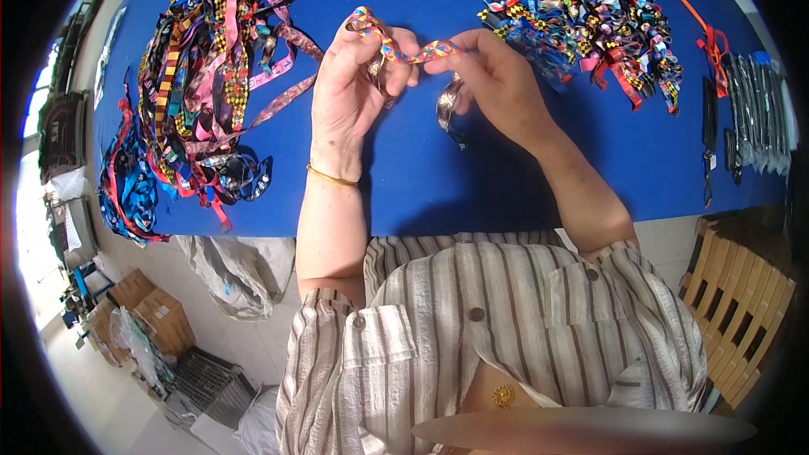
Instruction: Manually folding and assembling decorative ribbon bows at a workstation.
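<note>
- While both hands are raised over the blue table top (421,160), the left hand (354,84) is closed on one end of a short woven ribbon strap patterned in bright multicoloured triangles (403,49), its looped end curling above the fingertips.
- Pinched between thumb and fingers, the strap's other end sits in the right hand (489,76), so the strap spans the small gap between the two hands, just above the table.
- Under each hand a small silver metal clasp (447,105) hangs down; how it is fastened cannot be told.
- On the left wrist sits a thin gold bangle (330,176).
- To the left on the table lies a loose heap of long patterned ribbons in pink, black, yellow and blue (211,67), some trailing over the near edge.
- To the upper right, well apart from the hands, lies a dense pile of short folded multicoloured straps (581,8).
- Near the right edge lie an orange-red cord (712,42) and a row of clear packets holding dark items (758,109).
- Nearest the camera shows the person's striped beige button shirt (506,320).
</note>
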### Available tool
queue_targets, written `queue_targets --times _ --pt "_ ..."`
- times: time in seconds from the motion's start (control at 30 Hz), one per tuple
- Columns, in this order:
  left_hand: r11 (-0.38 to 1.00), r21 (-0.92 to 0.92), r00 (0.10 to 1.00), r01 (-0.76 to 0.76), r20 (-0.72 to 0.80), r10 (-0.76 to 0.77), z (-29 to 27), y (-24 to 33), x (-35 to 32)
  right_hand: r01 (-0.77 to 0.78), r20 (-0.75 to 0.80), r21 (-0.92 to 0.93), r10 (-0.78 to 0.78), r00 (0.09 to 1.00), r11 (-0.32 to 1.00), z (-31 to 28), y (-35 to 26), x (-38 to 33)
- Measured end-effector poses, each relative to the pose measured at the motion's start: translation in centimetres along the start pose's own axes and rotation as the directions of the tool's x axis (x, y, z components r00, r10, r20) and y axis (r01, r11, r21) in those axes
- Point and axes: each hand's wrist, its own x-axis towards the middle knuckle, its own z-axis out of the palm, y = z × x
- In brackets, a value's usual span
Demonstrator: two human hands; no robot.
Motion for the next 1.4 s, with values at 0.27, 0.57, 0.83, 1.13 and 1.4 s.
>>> queue_targets --times 0.27,0.57,0.83,1.13,1.4 --pt "0.989 0.102 0.99 0.105 0.083 -0.113 0.5 -0.2 -0.5 -0.006 -0.027 0.077 0.008 1.0 0.997 -0.2 -0.4 -0.1" --pt "0.959 0.168 0.966 0.23 0.082 -0.246 1.4 -0.5 -0.7 -0.001 -0.04 0.116 0.006 0.999 0.993 0.3 0.2 -0.2" --pt "0.926 0.289 0.967 0.243 0.008 -0.256 1.1 -1.0 -0.4 -0.003 0.069 0.11 -0.004 0.998 0.994 0.2 -0.2 -0.5" --pt "0.912 0.337 0.971 0.233 -0.032 -0.236 1.1 -1.2 -0.4 0.032 0.14 0.137 -0.051 0.989 0.99 0.3 -0.1 -0.5" --pt "0.959 0.266 0.994 0.096 0.026 -0.106 1.0 -1.5 -0.5 0.187 -0.102 0.055 -0.181 0.978 0.981 0.0 1.4 0.2"
